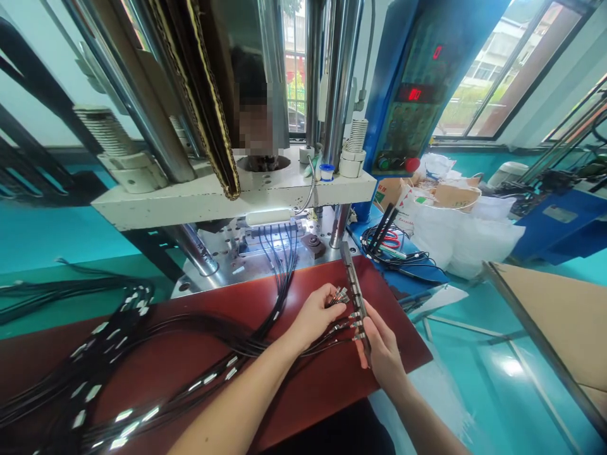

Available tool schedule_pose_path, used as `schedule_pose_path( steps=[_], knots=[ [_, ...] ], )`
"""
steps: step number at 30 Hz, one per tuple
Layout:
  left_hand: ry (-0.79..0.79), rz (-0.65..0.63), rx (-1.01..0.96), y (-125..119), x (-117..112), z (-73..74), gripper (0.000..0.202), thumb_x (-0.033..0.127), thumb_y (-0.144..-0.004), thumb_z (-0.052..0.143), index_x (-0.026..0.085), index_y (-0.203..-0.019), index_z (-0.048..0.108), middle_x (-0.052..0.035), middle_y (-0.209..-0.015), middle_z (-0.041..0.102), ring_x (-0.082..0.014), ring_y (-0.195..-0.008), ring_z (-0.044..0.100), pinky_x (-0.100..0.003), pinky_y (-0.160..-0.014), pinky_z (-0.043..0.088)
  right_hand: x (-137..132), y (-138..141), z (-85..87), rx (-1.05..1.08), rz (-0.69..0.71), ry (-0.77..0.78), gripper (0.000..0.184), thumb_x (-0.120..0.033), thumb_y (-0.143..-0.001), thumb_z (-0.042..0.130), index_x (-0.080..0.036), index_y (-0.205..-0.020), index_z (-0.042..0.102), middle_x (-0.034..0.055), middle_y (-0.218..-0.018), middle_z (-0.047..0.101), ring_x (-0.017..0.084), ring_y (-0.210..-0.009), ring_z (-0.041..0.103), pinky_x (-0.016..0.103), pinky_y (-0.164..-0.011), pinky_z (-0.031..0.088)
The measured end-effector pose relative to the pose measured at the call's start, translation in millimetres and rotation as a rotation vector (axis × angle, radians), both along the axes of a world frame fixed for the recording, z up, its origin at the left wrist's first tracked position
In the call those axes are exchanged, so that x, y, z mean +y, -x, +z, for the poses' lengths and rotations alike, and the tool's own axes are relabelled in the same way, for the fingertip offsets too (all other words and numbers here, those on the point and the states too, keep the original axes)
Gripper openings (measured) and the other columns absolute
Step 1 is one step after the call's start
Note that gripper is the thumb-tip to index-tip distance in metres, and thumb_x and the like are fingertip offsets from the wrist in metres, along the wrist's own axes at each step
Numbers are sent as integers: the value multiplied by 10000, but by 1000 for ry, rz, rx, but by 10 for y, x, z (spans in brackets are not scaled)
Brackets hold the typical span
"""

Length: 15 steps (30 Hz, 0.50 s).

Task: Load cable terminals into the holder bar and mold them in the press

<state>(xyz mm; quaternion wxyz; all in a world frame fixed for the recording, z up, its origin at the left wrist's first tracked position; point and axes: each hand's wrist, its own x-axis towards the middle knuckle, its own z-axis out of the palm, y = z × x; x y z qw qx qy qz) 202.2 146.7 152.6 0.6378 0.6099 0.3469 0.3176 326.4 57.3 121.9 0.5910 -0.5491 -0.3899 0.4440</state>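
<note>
My left hand (318, 314) is closed around a bunch of metal cable connectors (339, 297), just left of a long slotted metal bar. That metal bar (353, 281) stands tilted over the board, its lower end gripped by my right hand (383, 344). Several connectors (356, 325) at the ends of black cables sit in or against the bar's lower slots; how firmly they are seated I cannot tell. Black cables (203, 325) with white tags trail from there to the left across the reddish-brown board (327, 385).
Behind the board stands a press with a white platen (265, 193) and steel columns. Cables run into a lit mould (268, 239) beneath it. A blue control box (403, 95), coiled cables (391, 246) and white sacks (455, 221) are on the right. A cardboard sheet (208, 95) hangs upper left.
</note>
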Motion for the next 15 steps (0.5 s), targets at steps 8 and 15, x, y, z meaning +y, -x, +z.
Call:
schedule_pose_path(
  steps=[8, 15],
  knots=[
    [-88, 25, 171, -40, -7, 8, 186, 310, -696, 503, 134, -636, 514, 30, -580, 465, -101, -559, 412, -219, -554, 330, 0, 4, -7, -20, 22, -1, 496, -424, -857, 405, -161, -1277, 384, -76, -430, 445, 42, -298, 349, 143, -292, 261],
    [-11, 104, 168, -81, -7, -46, 198, 322, -676, 507, 147, -585, 486, 44, -528, 433, -87, -503, 377, -204, -481, 274, -4, 11, 14, -118, 23, 3, 494, -426, -866, 384, -168, -1287, 376, -81, -430, 419, 48, -306, 351, 153, -304, 273]
  ],
)
